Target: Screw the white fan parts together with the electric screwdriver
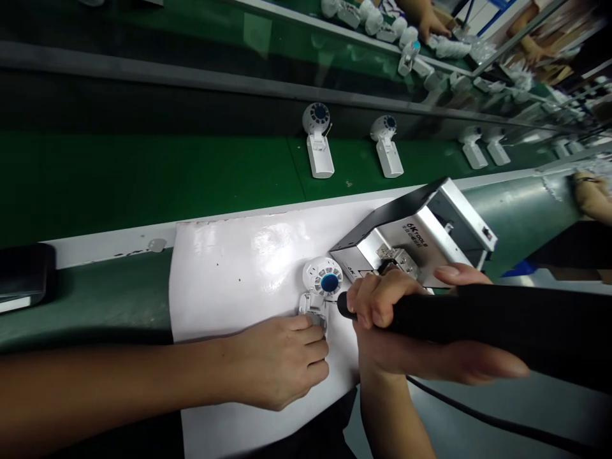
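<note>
A small white handheld fan with a blue centre lies on the white sheet. My left hand is closed around the lower end of its handle, partly covering it. My right hand grips a black electric screwdriver, which is held nearly level. Its thin bit points left and meets, or nearly meets, the fan at the joint below the round head. Just beyond my right hand stands a silver screw feeder marked "6K TOOLS".
On the green conveyor belt ahead lie several similar white fans. A black object sits at the left edge. Across the line, a co-worker's hand is near more white parts. Another person's hand shows at right. A black cable runs below the screwdriver.
</note>
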Demonstrator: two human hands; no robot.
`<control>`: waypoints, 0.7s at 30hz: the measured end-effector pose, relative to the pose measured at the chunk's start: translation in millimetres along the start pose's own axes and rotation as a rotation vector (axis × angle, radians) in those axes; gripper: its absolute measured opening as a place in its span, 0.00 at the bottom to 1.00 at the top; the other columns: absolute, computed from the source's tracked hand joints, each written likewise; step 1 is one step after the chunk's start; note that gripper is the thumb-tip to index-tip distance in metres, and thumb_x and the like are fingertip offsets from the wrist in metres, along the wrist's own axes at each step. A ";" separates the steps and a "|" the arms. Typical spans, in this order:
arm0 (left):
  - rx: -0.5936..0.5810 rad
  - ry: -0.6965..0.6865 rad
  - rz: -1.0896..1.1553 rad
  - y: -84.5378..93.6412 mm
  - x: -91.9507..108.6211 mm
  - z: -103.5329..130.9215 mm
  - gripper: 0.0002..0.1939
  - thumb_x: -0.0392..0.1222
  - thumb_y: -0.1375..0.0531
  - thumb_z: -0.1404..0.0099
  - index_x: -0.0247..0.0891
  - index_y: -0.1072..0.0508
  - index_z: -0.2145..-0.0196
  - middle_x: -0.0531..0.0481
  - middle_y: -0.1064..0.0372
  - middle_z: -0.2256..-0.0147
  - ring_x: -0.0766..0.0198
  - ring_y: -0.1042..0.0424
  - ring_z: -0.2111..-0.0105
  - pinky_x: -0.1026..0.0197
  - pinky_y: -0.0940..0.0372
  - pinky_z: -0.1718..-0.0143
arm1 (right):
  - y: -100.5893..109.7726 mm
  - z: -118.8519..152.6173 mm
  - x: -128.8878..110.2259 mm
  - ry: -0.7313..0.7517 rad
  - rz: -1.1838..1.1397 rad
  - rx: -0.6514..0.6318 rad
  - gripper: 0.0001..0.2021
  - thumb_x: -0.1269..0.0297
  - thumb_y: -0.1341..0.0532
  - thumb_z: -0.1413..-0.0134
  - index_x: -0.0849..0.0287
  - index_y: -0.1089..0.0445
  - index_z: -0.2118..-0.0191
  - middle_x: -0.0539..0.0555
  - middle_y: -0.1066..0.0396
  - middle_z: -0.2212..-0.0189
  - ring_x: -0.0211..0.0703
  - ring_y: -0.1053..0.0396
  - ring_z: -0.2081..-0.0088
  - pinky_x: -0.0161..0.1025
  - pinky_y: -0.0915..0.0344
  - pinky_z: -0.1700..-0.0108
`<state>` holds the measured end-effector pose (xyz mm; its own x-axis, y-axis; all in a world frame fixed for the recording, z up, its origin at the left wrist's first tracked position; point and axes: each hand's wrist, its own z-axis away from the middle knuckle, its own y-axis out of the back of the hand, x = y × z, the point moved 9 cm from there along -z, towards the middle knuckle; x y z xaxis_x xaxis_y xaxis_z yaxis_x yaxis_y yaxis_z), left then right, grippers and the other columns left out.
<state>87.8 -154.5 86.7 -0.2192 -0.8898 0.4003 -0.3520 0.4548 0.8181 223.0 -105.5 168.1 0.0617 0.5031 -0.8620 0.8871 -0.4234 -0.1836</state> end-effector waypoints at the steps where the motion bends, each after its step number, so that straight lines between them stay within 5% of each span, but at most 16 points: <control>1: 0.000 -0.003 -0.001 0.1 0.0 0.0 0.08 0.43 0.35 0.23 0.39 0.23 0.61 0.45 0.23 0.58 0.55 0.26 0.57 0.53 0.31 0.50 | 1.1 0.4 -0.1 0.003 -0.001 -0.002 0.26 0.30 0.40 0.32 0.45 0.24 0.47 0.40 0.34 0.81 0.37 0.44 0.88 0.37 0.38 0.84; 9: 0.030 -0.014 0.004 0.6 1.1 -0.2 0.07 0.41 0.35 0.23 0.38 0.23 0.62 0.45 0.24 0.59 0.55 0.28 0.58 0.52 0.33 0.48 | -3.3 5.7 10.8 0.017 -0.073 -0.037 0.23 0.34 0.36 0.31 0.47 0.23 0.47 0.41 0.31 0.79 0.37 0.40 0.86 0.38 0.35 0.82; 14: 0.006 -0.048 -0.006 -1.0 2.0 -3.4 0.10 0.39 0.41 0.21 0.38 0.22 0.61 0.45 0.24 0.59 0.53 0.27 0.58 0.49 0.34 0.50 | 24.3 13.2 25.0 -0.009 -0.052 0.196 0.26 0.31 0.30 0.41 0.47 0.22 0.53 0.41 0.32 0.83 0.40 0.46 0.87 0.41 0.41 0.83; 21: -0.086 -0.093 -0.148 -7.3 7.1 -0.7 0.15 0.43 0.44 0.15 0.37 0.22 0.59 0.45 0.26 0.59 0.54 0.27 0.58 0.51 0.35 0.53 | 12.4 14.3 51.3 -0.131 -0.207 0.047 0.25 0.32 0.32 0.39 0.46 0.25 0.51 0.43 0.31 0.83 0.43 0.40 0.85 0.41 0.37 0.80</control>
<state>89.4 -164.2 83.9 -0.2551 -0.9376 0.2363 -0.3082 0.3104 0.8992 230.6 -95.7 114.8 -0.1815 0.4816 -0.8574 0.8524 -0.3578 -0.3814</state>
